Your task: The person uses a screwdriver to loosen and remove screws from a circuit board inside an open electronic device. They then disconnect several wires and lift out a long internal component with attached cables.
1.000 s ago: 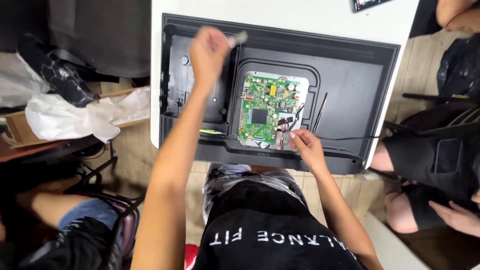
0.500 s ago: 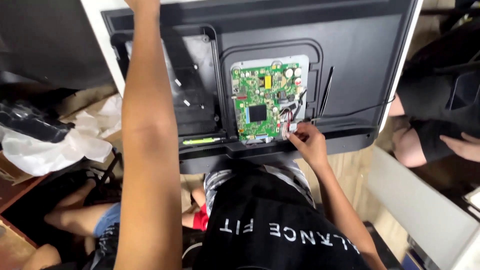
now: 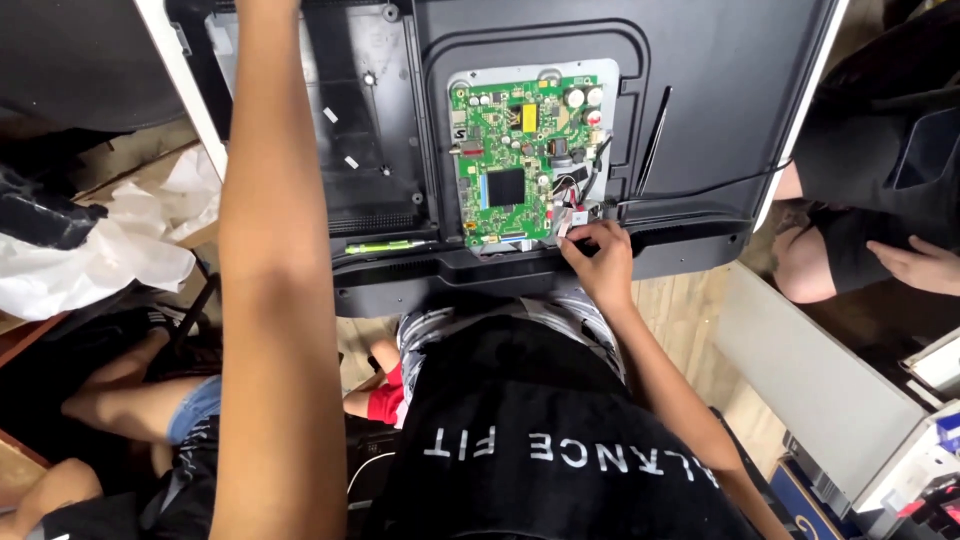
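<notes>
Green circuit board [image 3: 528,160] sits in the recess of a black TV back panel [image 3: 720,110], which lies flat on a white bench [image 3: 180,95]. Right hand [image 3: 598,262] rests at the board's lower right corner, fingers [image 3: 572,232] narrow, pinched at a small white connector [image 3: 572,218] with thin wires [image 3: 585,185] bunched there; contact looks real, but whether the connector is actually gripped can't be told. Left forearm [image 3: 275,300] runs straight up the frame over the panel's left side; left hand is cut off past the top edge, so its fingers can't be judged. Thin black cable [image 3: 700,190] runs from the board's corner area out toward the panel's right edge. Slim black rod [image 3: 654,140] lies tilted just right of the board. Green-yellow strip [image 3: 385,245] sits on the panel's lower left ledge. Black shirt [image 3: 540,440] with white lettering fills the lower middle. Crumpled white plastic [image 3: 110,250] lies left of the bench. Another person's hand [image 3: 925,265] and knee [image 3: 805,265] show at right, well apart from the board. More bare legs [image 3: 120,400] at lower left, beside the forearm.
</notes>
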